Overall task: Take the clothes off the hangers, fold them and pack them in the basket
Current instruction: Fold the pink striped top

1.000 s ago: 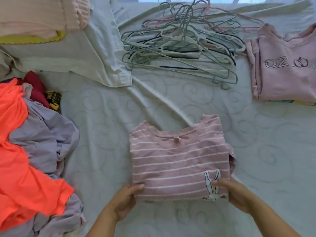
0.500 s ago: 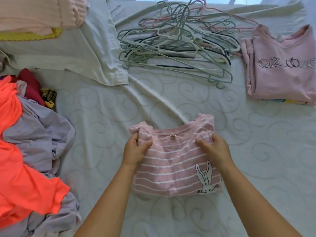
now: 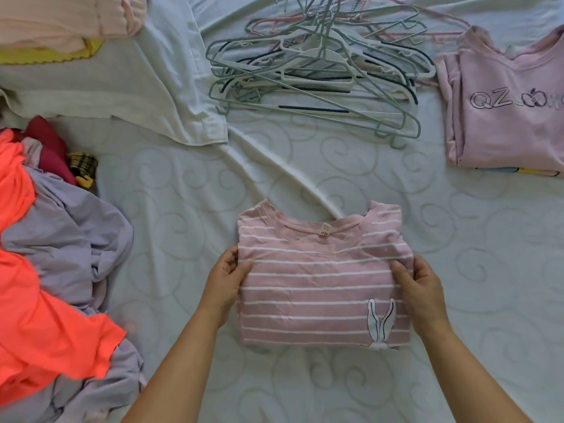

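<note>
We see the pink striped shirt [image 3: 320,279] lying folded into a neat rectangle on the pale bedsheet [image 3: 457,270], neckline and label turned away from us, a rabbit print at its near right corner. Our left hand [image 3: 224,285] grips the shirt's left edge, thumb on top and fingers curled under the fabric; our right hand [image 3: 419,288] grips the right edge the same way, thumb lying across the stripes. Beyond the shirt, well apart from it, a tangled pile of hangers [image 3: 317,71] lies on the sheet. To the far right of the shirt sits a folded pink top [image 3: 500,117] with lettering on its chest. To the shirt's left is a loose heap of clothes, an orange garment [image 3: 30,300] draped over a lilac garment [image 3: 73,239]. Far left beyond the shirt, a white pillowcase [image 3: 137,87] carries a folded pale pink stack [image 3: 61,16]
</note>
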`<move>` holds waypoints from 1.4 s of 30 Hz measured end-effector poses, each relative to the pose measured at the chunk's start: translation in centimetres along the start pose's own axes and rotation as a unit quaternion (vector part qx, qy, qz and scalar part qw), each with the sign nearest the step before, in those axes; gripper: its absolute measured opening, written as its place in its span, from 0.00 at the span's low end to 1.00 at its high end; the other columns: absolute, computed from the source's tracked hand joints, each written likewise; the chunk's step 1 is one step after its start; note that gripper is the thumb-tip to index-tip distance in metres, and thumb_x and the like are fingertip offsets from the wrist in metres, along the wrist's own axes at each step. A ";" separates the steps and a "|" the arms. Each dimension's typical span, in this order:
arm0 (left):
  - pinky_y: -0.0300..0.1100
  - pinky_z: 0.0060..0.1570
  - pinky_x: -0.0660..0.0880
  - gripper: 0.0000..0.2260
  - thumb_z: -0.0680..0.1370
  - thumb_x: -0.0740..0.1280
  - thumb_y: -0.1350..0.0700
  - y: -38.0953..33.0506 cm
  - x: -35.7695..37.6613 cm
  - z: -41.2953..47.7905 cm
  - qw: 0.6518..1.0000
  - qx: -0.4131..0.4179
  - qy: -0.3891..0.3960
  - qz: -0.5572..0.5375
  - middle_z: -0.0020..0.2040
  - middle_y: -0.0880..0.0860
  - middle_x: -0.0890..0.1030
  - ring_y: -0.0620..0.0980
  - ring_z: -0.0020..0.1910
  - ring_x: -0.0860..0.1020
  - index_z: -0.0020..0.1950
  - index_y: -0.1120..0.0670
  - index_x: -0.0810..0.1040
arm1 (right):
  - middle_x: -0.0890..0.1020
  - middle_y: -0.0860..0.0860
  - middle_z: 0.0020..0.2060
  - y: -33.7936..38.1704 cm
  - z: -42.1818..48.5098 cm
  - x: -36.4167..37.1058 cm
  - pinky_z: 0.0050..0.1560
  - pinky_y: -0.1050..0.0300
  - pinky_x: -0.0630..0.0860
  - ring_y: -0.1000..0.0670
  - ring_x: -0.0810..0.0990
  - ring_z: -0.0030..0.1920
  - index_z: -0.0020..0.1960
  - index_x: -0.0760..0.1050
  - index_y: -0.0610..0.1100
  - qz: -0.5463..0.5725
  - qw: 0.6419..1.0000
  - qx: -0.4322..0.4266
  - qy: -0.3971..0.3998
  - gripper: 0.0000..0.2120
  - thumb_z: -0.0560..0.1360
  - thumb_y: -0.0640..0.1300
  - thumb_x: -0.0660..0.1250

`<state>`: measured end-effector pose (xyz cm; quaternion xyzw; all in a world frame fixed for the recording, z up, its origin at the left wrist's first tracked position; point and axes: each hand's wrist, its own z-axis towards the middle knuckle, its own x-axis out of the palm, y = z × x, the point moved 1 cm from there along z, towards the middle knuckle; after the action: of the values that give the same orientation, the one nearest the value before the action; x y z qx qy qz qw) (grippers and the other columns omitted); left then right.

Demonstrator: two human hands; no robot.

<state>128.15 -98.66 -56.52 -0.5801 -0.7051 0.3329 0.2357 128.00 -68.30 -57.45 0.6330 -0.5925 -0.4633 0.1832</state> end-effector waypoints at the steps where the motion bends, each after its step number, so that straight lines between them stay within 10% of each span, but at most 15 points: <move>1: 0.33 0.44 0.76 0.08 0.77 0.65 0.62 0.0 0.0 0.1 1.000 0.012 -0.016 0.012 0.49 0.50 0.81 0.44 0.45 0.80 0.52 0.50 0.75 | 0.76 0.46 0.37 0.1 -0.3 0.1 0.39 0.57 0.70 0.45 0.74 0.41 0.46 0.73 0.40 -0.037 0.999 -0.012 -0.023 0.02 0.76 0.38 0.65; 6: 0.36 0.43 0.73 0.15 0.71 0.73 0.58 -0.2 1.1 0.3 0.979 0.068 -0.094 0.168 0.45 0.45 0.78 0.43 0.44 0.77 0.53 0.52 0.72 | 0.73 0.43 0.52 1.1 -0.1 0.4 0.54 0.49 0.68 0.44 0.70 0.55 0.56 0.72 0.40 -0.173 0.980 -0.027 -0.096 0.21 0.69 0.49 0.74; 10: 0.48 0.49 0.75 0.06 0.72 0.72 0.59 -0.8 2.6 0.8 0.976 0.023 -0.116 0.184 0.44 0.54 0.80 0.55 0.45 0.79 0.46 0.58 0.77 | 0.73 0.46 0.42 2.7 0.7 1.8 0.43 0.56 0.64 0.44 0.72 0.46 0.37 0.70 0.47 -0.145 0.987 -0.046 -0.053 0.11 0.68 0.53 0.69; 15: 0.41 0.45 0.77 0.04 0.75 0.68 0.60 -2.5 2.9 -0.3 0.996 0.039 0.036 0.074 0.45 0.52 0.82 0.47 0.43 0.80 0.48 0.58 0.80 | 0.74 0.51 0.35 3.1 0.0 1.2 0.37 0.62 0.70 0.54 0.72 0.37 0.41 0.73 0.45 0.038 0.999 -0.036 -0.002 0.06 0.75 0.42 0.67; 19: 0.47 0.48 0.74 0.09 0.73 0.69 0.53 -0.5 0.9 1.2 0.953 0.072 -0.122 0.268 0.46 0.57 0.72 0.53 0.42 0.73 0.41 0.58 0.75 | 0.76 0.42 0.41 1.7 0.4 1.2 0.42 0.56 0.71 0.48 0.73 0.40 0.39 0.73 0.49 -0.003 1.000 -0.022 -0.004 0.06 0.73 0.44 0.70; 22: 0.49 0.51 0.75 0.06 0.73 0.65 0.55 -0.7 1.4 1.3 0.974 0.084 -0.094 0.186 0.50 0.58 0.77 0.54 0.45 0.75 0.48 0.55 0.76 | 0.73 0.44 0.37 1.8 1.1 1.1 0.38 0.57 0.68 0.49 0.70 0.39 0.43 0.72 0.34 0.039 0.999 0.012 0.000 0.11 0.75 0.43 0.67; 26: 0.42 0.60 0.68 0.18 0.76 0.62 0.64 -1.0 1.0 2.2 0.956 0.131 -0.117 0.234 0.56 0.53 0.75 0.50 0.54 0.72 0.65 0.52 0.74 | 0.78 0.49 0.45 1.2 1.5 0.8 0.48 0.55 0.74 0.48 0.76 0.48 0.50 0.72 0.41 0.056 0.997 0.039 -0.024 0.08 0.76 0.44 0.67; 32: 0.49 0.62 0.70 0.31 0.73 0.71 0.51 2.3 1.5 -1.5 0.976 -0.064 -0.148 0.146 0.63 0.56 0.72 0.55 0.60 0.74 0.70 0.59 0.62 | 0.80 0.46 0.49 -1.0 -2.0 0.2 0.53 0.46 0.76 0.46 0.80 0.49 0.55 0.72 0.40 0.022 0.989 0.146 0.002 0.17 0.71 0.48 0.71; 42: 0.41 0.54 0.69 0.12 0.79 0.64 0.53 -0.1 3.8 -5.2 0.984 -0.006 -0.070 0.165 0.56 0.47 0.77 0.51 0.59 0.76 0.62 0.51 0.71 | 0.84 0.43 0.48 2.2 -4.1 -1.7 0.46 0.47 0.81 0.42 0.84 0.47 0.57 0.77 0.41 0.193 0.934 0.236 0.189 0.19 0.68 0.46 0.73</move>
<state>131.02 -93.99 -53.17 -0.6650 -0.6162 0.4033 0.1240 130.19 -68.54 -53.04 0.6075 -0.7500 -0.1378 0.2224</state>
